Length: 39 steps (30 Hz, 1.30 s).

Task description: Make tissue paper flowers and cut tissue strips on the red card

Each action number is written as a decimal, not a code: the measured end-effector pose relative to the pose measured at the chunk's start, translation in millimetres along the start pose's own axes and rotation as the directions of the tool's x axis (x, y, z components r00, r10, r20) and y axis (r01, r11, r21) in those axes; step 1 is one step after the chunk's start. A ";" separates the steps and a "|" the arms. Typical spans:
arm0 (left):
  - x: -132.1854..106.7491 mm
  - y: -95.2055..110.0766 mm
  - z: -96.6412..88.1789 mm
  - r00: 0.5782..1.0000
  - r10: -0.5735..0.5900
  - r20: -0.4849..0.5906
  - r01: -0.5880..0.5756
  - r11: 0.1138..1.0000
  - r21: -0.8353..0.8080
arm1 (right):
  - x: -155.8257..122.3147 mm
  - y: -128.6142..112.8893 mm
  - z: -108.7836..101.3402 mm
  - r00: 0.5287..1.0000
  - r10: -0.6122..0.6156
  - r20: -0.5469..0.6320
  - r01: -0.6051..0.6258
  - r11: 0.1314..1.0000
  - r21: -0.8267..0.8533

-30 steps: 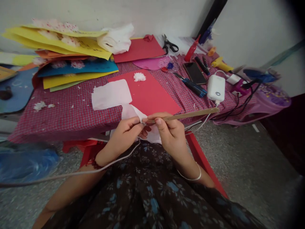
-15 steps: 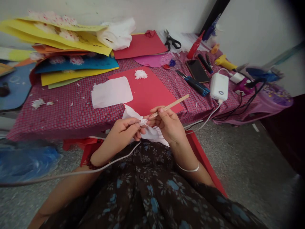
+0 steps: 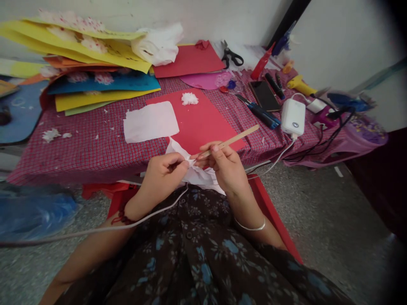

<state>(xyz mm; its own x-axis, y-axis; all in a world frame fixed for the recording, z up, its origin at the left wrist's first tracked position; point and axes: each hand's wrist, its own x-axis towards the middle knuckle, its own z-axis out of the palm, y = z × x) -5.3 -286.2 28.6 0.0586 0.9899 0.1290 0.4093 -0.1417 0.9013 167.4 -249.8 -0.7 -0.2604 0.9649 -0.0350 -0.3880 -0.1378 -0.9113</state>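
White crumpled paper [image 3: 205,177] hangs over the lap between the hands, its far corner reaching toward 11 o'clock. The left hand [image 3: 165,176] pinches a bit of it between thumb and forefinger; the right hand [image 3: 227,167] grips a flat wooden stick [image 3: 243,134], which points to 2 o'clock. Beyond the hands, a red sheet [image 3: 211,120] lies at 1 o'clock and a white rectangle of paper [image 3: 151,122] between 10 and 11, overlapping the sheet's edge. At 12, a white fluffy tuft [image 3: 190,98] rests on the red. Farther off are a cutter [image 3: 259,112] at 2 and scissors [image 3: 231,56] near 1.
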 end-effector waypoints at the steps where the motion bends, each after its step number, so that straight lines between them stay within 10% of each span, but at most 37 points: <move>1: -0.1 -1.2 -0.1 1.000 -0.023 0.000 0.023 0.999 -0.032 | 0.1 0.7 -0.1 1.000 0.005 0.002 -0.005 1.000 0.002; 7: -0.3 -8.6 0.2 0.992 -0.124 0.015 0.124 0.974 -0.189 | -0.1 -4.5 -5.2 0.998 -0.057 0.034 0.059 0.998 -0.036; 10: -0.2 -8.6 1.7 0.988 -0.149 0.035 0.153 0.961 -0.231 | 15.0 -19.4 -22.1 0.961 -0.276 -0.019 0.254 0.907 -0.336; 12: 0.1 -7.9 3.1 0.987 -0.151 0.050 0.159 0.955 -0.251 | 35.7 -30.5 -39.4 0.927 -0.375 0.021 0.288 0.674 -0.680; 16: 0.8 -5.9 5.9 0.983 -0.168 0.080 0.184 0.941 -0.283 | 79.6 -43.2 -70.2 0.980 -0.201 0.016 0.037 0.101 -0.994; 19: 1.4 -2.2 6.8 0.981 -0.176 0.077 0.191 0.942 -0.278 | 81.9 -46.4 -71.3 0.968 -0.231 0.098 0.091 -0.040 -0.995; 22: 2.0 3.4 7.1 0.989 -0.143 0.032 0.147 0.957 -0.251 | 49.7 -51.2 -48.8 0.883 -0.354 0.310 0.383 0.159 -0.910; 25: 1.6 9.7 6.8 0.994 -0.113 0.000 0.110 0.964 -0.243 | 11.5 -56.5 -17.5 0.864 -0.182 0.469 0.496 0.463 -0.735; 39: -1.3 2.4 1.4 0.976 -0.188 0.110 0.217 0.872 -0.438 | 13.8 -38.3 -3.7 0.895 0.143 0.423 0.104 0.855 -0.509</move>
<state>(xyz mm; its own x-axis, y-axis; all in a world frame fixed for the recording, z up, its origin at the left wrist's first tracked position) -3.1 -287.9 29.9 0.0804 0.9928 -0.0887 -0.0296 0.0913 0.9954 181.9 -230.4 32.2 -0.6625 0.7490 0.0120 0.0912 0.0966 -0.9911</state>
